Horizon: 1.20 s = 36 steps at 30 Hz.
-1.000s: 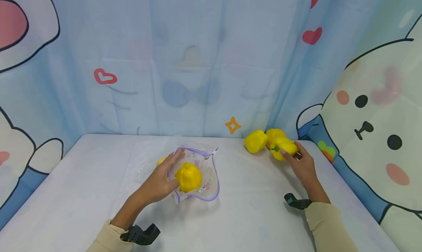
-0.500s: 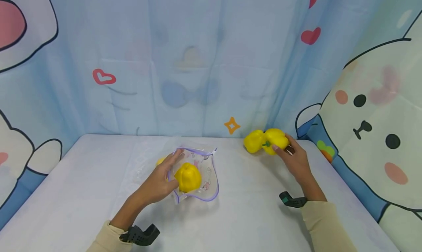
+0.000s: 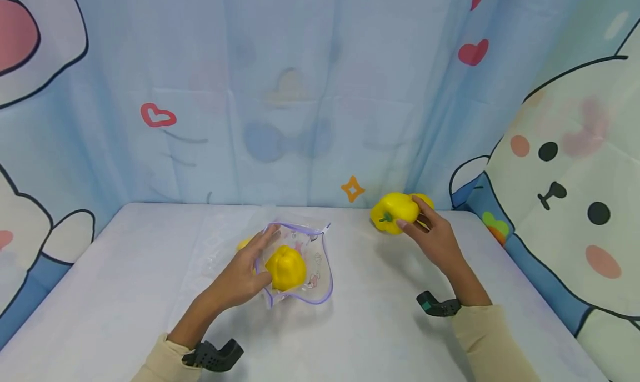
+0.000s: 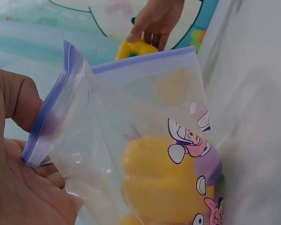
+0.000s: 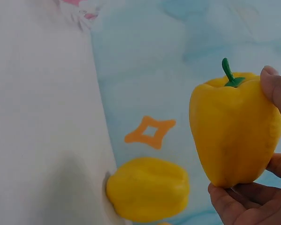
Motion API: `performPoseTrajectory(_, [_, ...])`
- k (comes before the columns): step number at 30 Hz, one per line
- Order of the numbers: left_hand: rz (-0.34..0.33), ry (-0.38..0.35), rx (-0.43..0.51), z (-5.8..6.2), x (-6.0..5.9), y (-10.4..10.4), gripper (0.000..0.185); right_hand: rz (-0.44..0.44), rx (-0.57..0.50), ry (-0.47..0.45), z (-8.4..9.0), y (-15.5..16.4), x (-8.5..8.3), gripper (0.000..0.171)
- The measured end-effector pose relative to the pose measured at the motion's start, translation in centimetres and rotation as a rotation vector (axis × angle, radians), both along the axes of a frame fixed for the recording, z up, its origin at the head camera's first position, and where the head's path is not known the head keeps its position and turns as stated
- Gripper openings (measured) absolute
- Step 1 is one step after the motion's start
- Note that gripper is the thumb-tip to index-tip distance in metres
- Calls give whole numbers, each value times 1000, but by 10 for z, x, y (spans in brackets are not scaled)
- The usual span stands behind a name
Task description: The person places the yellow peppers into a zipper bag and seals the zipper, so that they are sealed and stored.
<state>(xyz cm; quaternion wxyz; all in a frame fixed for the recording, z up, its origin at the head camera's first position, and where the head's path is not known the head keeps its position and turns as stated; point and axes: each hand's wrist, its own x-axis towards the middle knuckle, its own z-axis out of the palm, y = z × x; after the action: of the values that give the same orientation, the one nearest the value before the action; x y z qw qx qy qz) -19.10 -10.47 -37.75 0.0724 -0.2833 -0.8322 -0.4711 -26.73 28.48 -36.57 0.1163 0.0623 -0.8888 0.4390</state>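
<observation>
Over the white table (image 3: 375,326), the right hand (image 3: 434,243) had carried its pinched yellow bell pepper (image 3: 395,207) leftward, the left hand (image 3: 241,281) apparently still gripping the zip bag (image 3: 315,261).

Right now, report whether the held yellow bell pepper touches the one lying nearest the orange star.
Apart: right wrist view shows blue backdrop between held pepper and lying pepper.

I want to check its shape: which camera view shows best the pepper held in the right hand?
The right wrist view: the pepper appears large, its green stem and full length visible. The head view shows it smaller; the left wrist view, only partly, above the bag.
</observation>
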Motion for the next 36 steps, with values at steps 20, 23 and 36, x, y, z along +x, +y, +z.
performPoseTrajectory(20, [4, 10, -8, 1, 0, 1, 81, 319, -59, 79, 29, -35, 32, 66])
performPoseTrajectory(23, [0, 7, -4, 1, -1, 1, 81, 363, -80, 72, 32, -42, 39, 65])
performPoseTrajectory(36, [-23, -13, 17, -1, 0, 0, 82, 527, -64, 68, 33, -76, 61, 68])
